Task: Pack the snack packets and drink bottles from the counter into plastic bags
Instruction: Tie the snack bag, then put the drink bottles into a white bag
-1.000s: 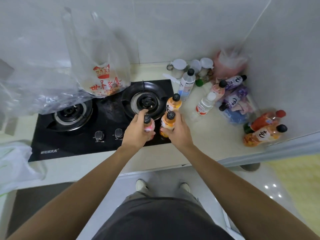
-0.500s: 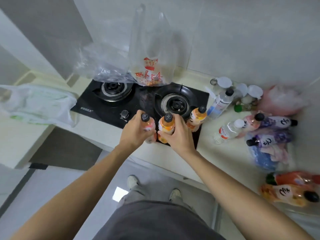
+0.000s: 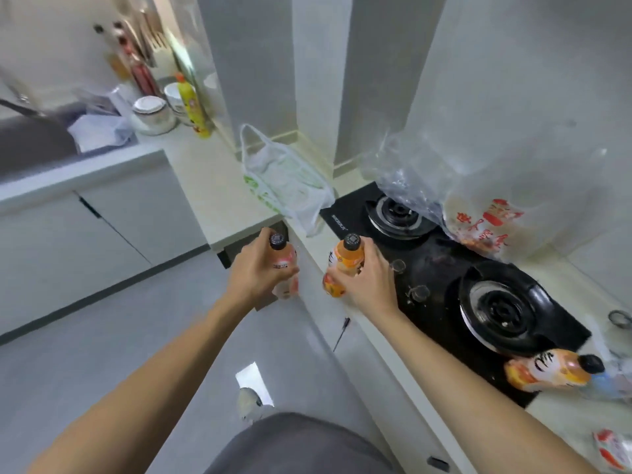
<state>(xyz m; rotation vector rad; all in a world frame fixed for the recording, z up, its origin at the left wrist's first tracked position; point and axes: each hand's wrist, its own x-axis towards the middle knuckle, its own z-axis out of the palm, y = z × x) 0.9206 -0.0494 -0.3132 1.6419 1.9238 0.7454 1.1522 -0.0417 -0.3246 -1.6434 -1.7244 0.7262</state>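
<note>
Left hand: the left hand [image 3: 254, 273] is held out in front of the counter's [image 3: 219, 200] front edge, above the floor, back of the hand up, forearm stretched forward from the lower left; the fingers are curled round a pink bottle [image 3: 285, 265].
Pink bottle: held upright, black cap on top, clear of the counter — below the counter's near corner.
Right hand: the right hand [image 3: 364, 277] is raised at the front edge of the stove [image 3: 444, 268], thumb side toward the left hand, wrist bent slightly, fingers wrapped round an orange bottle [image 3: 343, 265].
Orange bottle: gripped about its middle, upright with a slight lean, black cap up, just beside the stove's front-left corner.
Hands together: the two are seen side by side, apart, each with its own bottle.
White bag: a white bag [image 3: 284, 186] with green print is slumped on the counter at the stove's left edge, one handle standing up.
Clear bag: a clear bag [image 3: 478, 186] with red print is stood on the stove's back part, against the wall.
Third bottle: another orange bottle [image 3: 550, 369] is laid on its side at the stove's right front corner.
Far counter: bowls [image 3: 152, 112] and a yellow bottle [image 3: 191, 106] are set near the back.
</note>
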